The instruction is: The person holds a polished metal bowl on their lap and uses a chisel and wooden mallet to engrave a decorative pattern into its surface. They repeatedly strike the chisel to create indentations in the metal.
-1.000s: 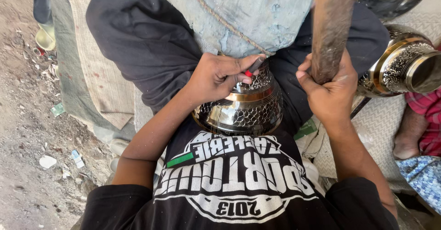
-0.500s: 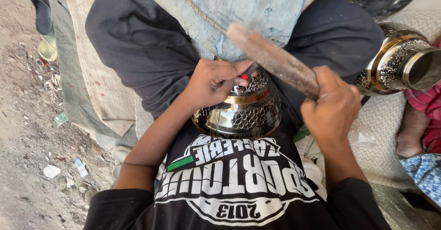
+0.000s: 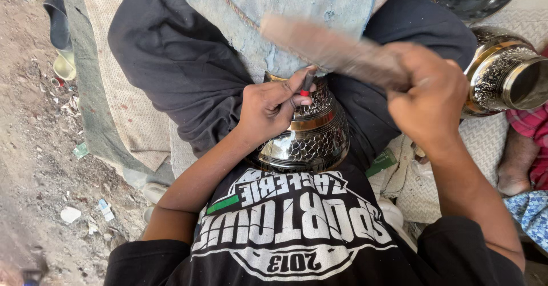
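The engraved metal vessel (image 3: 305, 135) looks rigid, heavy and slick; bracing it in the lap suits it. Above it, the left hand (image 3: 271, 106) pinches a thin chisel (image 3: 306, 83) against its upper band. The right hand (image 3: 428, 100) grips a blurred wooden mallet (image 3: 331, 49).

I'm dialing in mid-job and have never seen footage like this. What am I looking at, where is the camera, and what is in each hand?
The one camera sits on the person's head and looks down at their lap. The left hand pinches a thin punch upright against an engraved metal vessel resting in the lap. The right hand grips a wooden mallet, blurred by motion, above the punch. A similar engraved pot lies on the woven mat to the right. Bare dirt ground with litter is on the left.
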